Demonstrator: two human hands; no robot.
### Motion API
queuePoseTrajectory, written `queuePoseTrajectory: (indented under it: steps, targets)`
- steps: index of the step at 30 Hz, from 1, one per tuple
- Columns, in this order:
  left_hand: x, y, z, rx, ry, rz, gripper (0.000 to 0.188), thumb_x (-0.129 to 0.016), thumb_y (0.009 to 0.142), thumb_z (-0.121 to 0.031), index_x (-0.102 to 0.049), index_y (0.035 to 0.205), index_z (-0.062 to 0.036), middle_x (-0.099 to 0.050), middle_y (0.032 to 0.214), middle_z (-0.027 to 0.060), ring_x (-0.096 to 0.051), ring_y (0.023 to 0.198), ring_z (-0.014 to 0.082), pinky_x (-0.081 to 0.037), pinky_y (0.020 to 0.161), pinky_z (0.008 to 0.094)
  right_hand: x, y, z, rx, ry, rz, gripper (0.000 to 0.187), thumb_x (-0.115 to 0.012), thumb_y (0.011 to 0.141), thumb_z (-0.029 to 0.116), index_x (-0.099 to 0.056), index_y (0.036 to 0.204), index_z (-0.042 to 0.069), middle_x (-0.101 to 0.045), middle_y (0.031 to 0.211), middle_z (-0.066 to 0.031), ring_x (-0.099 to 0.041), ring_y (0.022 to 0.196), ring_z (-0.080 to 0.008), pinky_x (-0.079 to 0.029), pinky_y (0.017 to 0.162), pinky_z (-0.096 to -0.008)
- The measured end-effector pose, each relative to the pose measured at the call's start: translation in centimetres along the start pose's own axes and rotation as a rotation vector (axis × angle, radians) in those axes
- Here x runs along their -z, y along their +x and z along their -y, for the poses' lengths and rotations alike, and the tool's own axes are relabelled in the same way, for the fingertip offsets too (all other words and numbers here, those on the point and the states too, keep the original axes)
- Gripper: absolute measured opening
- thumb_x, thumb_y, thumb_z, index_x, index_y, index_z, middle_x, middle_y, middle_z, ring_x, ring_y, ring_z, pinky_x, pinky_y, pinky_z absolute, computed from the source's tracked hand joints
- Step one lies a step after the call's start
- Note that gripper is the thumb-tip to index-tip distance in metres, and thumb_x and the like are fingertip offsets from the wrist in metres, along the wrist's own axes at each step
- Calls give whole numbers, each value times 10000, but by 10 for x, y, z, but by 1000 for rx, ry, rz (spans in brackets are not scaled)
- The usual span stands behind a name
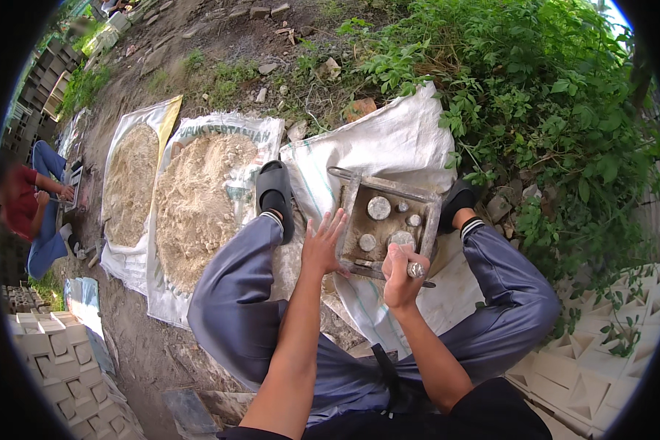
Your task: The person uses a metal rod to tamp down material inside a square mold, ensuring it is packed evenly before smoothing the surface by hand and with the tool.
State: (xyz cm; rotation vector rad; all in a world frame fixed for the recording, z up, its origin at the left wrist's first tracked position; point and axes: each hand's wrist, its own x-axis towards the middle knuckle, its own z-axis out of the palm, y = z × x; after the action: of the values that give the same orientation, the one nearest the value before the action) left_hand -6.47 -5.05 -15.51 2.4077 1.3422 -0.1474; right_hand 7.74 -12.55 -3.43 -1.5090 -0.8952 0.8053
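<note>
- Right hand (402, 279): fingers clenched around a rod-like tool (416, 270), its round, speckled grey-white end showing; position is over the lower right part of the frame.
- Left hand (324, 246): fingers outstretched and spread, gripping nothing, beside the left bar of the frame; whether the thumb touches the lower left corner cannot be told.
- Rectangular frame (396, 185): grey and crusted, its bars overrunning the corners; it lies on a large white sack (411, 132) between the wearer's feet.
- Inside the frame: round pale pieces of differing size, including a large disc (379, 208) toward the top, a smaller disc (367, 242) lower left, and another large disc (401, 239) just above the right hand.
- Markings, middle sack (266, 130): a line of dark green capital letters runs along its upper margin; a green printed patch near its right side is partly covered by sandy material (198, 198).
- Markings, large white sack: thin blue-green stripes.
- Markings, left sack (119, 132): a yellow band down its upper right edge; more sandy material (130, 187) on top.
- Far left: another person (20, 202) in a red top and blue trousers, seated.
- Lower left and lower right: stacked pale blocks (59, 348) with moulded recesses.
</note>
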Motion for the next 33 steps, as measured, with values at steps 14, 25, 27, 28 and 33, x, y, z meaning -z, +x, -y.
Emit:
queuePoseTrajectory:
  steps: [14, 25, 27, 28, 33]
  targets:
    - [-4, 1, 0, -14, 14, 19, 1489, -863, 321, -583, -89, 1528, -181, -124, 1591, -7, -163, 1454, 251, -191, 1141, 564, -8, 18, 7, -179, 85, 45, 384, -504, 884, 117, -461, 520, 2, -458, 469, -36, -390, 490, -183, -333, 557, -367]
    - [-17, 6, 7, -6, -6, -20, 1498, -869, 334, -584, -62, 1531, -183, -109, 1595, -10, -170, 1453, 248, -187, 1152, 537, -12, 5, 4, 96, -123, 63, 390, -519, 883, 131, -457, 517, 12, -477, 492, -69, -434, 537, -183, -335, 593, -349]
    - [-11, 10, 4, -29, -16, -44, 1485, -872, 349, -572, -63, 1531, -181, -114, 1594, -7, -172, 1453, 247, -185, 1150, 545, -17, 11, -15, 128, -148, 56, 382, -525, 872, 189, -474, 554, -15, -476, 504, -145, -422, 492, -276, -327, 606, -400]
    - [-9, 11, 2, -28, -10, -48, 1485, -872, 349, -572, -63, 1531, -181, -114, 1594, -7, -172, 1453, 247, -185, 1150, 545, -21, 11, -18, 120, -73, -34, 386, -525, 869, 179, -467, 538, -11, -465, 481, -126, -407, 477, -268, -325, 614, -385]
    - [-13, 5, 0, -61, -36, -47, 1009, -659, 735, -464, -122, 1528, -148, -137, 1591, 44, -192, 1448, 279, -198, 1126, 575, -12, 8, -1, -10, -70, 77, 384, -540, 879, 158, -491, 534, -5, -495, 495, -84, -489, 594, -166, -377, 632, -351]
